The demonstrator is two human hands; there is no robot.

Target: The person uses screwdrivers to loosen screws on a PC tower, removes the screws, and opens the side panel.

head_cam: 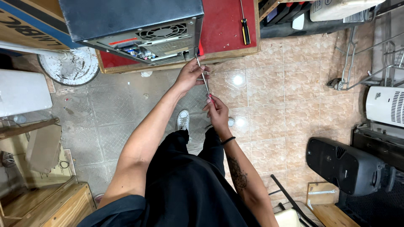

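Black speaker [343, 166], yellow-handled screwdriver [245, 30] apart

A brown cardboard box [25, 21] with a blue stripe sits top left, behind the grey computer case [134, 25].

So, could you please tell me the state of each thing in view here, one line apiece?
Computer case: on the red table, rear panel facing the person.
Long screwdriver: tip at the case's rear corner, held in both hands.
Left hand: gripping the shaft.
Right hand: closed on the handle end.
Second screwdriver: lying loose on the red table.
Black speaker: lying on the floor.
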